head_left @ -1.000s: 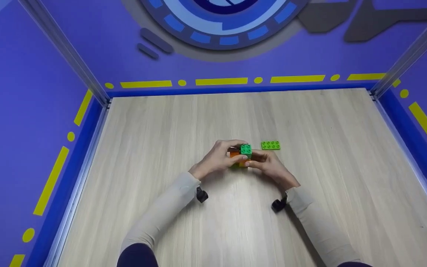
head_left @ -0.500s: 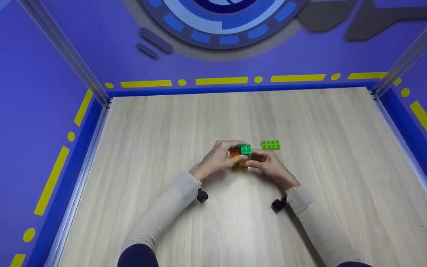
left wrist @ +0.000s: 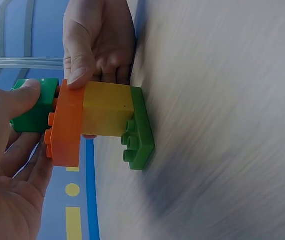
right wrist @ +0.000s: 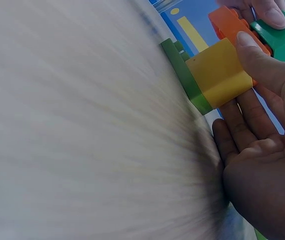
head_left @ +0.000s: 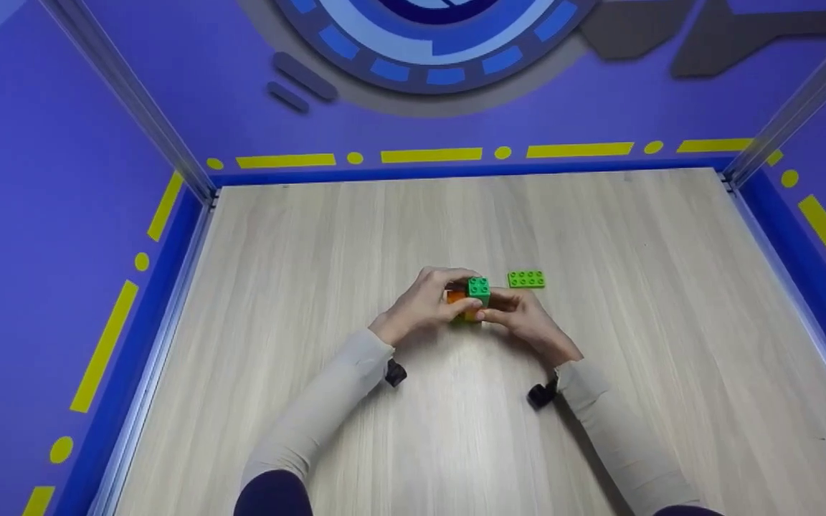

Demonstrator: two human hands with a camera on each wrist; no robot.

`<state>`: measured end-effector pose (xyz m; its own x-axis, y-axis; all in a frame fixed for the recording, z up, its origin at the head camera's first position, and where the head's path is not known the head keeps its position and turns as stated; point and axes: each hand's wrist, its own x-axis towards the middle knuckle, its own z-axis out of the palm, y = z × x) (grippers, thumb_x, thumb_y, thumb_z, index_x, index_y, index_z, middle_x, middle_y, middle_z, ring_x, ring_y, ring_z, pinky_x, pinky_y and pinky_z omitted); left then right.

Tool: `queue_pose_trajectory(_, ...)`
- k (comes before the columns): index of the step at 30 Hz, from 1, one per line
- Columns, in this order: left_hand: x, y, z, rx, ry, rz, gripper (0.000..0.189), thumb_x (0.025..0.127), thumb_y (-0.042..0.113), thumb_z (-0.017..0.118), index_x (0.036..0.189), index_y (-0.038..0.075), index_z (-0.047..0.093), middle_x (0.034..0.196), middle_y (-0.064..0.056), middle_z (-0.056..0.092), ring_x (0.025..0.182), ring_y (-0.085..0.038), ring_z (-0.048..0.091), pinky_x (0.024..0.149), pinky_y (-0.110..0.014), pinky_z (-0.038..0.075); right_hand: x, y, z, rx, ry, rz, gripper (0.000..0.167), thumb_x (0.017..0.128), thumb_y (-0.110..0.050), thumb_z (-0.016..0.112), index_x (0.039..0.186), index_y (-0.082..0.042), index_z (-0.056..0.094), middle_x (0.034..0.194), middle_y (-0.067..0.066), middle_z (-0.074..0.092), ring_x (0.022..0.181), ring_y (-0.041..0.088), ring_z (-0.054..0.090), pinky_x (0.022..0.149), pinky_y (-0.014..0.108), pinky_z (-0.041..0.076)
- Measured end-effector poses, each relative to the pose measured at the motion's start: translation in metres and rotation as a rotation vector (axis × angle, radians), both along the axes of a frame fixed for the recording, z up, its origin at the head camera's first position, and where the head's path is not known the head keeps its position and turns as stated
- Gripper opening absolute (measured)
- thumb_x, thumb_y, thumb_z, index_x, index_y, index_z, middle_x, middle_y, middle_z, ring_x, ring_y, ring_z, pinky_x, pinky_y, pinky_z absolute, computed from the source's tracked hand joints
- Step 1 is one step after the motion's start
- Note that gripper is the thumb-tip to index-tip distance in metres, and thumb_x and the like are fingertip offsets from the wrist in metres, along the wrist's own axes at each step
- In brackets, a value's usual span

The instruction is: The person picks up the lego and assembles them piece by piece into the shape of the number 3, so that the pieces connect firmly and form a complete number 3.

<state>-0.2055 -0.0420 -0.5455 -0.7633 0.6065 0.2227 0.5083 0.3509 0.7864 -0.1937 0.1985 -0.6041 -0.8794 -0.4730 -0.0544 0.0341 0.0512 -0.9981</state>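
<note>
Both hands are on a small stack of toy building blocks in the middle of the table. My left hand (head_left: 424, 302) pinches the dark green block (head_left: 479, 288) at its top. My right hand (head_left: 530, 324) grips the stack from the right, its thumb on the orange block (left wrist: 67, 132). Below the orange lies a yellow block (left wrist: 107, 109), and a flat light green block (left wrist: 141, 130) forms the base. In the left wrist view the dark green block sits at one end of the orange studs; whether it is fully seated, I cannot tell.
A loose flat lime green block (head_left: 526, 279) with two rows of studs lies just beyond the right hand. The wooden table (head_left: 298, 251) is bordered by blue printed walls (head_left: 133, 344) and metal corner posts.
Hands and blocks hold almost the same pose throughout. The whole head view has shifted very slightly.
</note>
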Motion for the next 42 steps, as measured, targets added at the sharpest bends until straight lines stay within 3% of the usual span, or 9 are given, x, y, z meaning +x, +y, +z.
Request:
queue_pose_trajectory(11, -0.005, 0.0, 0.001, 0.002, 0.023, -0.044, 0.034, 0.1, 0.021, 0.078, 0.131, 0.007, 0.075, 0.122, -0.005, 0.079, 0.112, -0.014, 0.074, 0.101, -0.025, 0.058, 0.0, 0.0, 0.0, 0.003, 0.018, 0.003, 0.046, 0.097, -0.01, 0.079, 0.141, -0.004, 0.069, 0.142, 0.016, 0.069, 0.124, 0.017, 0.071, 0.106, 0.03, 0.056)
queue_pose_trajectory(23, -0.008, 0.0, 0.002, -0.025, 0.074, -0.059, 0.032, 0.097, 0.019, 0.081, 0.126, 0.005, 0.077, 0.113, -0.004, 0.081, 0.102, -0.013, 0.075, 0.096, -0.03, 0.059, 0.0, -0.001, 0.0, 0.001, 0.011, -0.005, 0.046, 0.095, -0.011, 0.081, 0.14, -0.006, 0.07, 0.137, 0.013, 0.073, 0.121, 0.018, 0.073, 0.102, 0.028, 0.058)
queue_pose_trajectory(33, -0.011, 0.0, 0.013, -0.147, 0.17, -0.116, 0.021, 0.097, 0.023, 0.08, 0.116, 0.014, 0.079, 0.1, 0.003, 0.079, 0.089, -0.014, 0.069, 0.093, -0.038, 0.047, 0.0, -0.002, 0.002, -0.013, 0.017, -0.013, 0.044, 0.094, -0.006, 0.08, 0.137, 0.001, 0.071, 0.133, 0.014, 0.075, 0.116, 0.016, 0.075, 0.099, 0.028, 0.059)
queue_pose_trajectory(38, -0.013, -0.001, 0.009, -0.14, 0.179, -0.118, 0.023, 0.096, 0.022, 0.081, 0.117, 0.013, 0.079, 0.1, 0.001, 0.079, 0.091, -0.017, 0.071, 0.093, -0.038, 0.048, 0.0, -0.002, 0.002, 0.005, 0.014, -0.018, 0.044, 0.094, -0.007, 0.081, 0.136, -0.001, 0.071, 0.132, 0.011, 0.075, 0.118, 0.015, 0.073, 0.101, 0.027, 0.058)
queue_pose_trajectory(42, -0.015, -0.002, 0.001, -0.069, 0.205, -0.127, 0.026, 0.095, 0.019, 0.082, 0.12, 0.009, 0.079, 0.1, -0.002, 0.08, 0.089, -0.018, 0.072, 0.088, -0.035, 0.055, 0.0, -0.002, 0.001, 0.014, 0.006, -0.028, 0.044, 0.093, -0.006, 0.081, 0.135, -0.001, 0.071, 0.133, 0.013, 0.075, 0.119, 0.015, 0.072, 0.105, 0.027, 0.055)
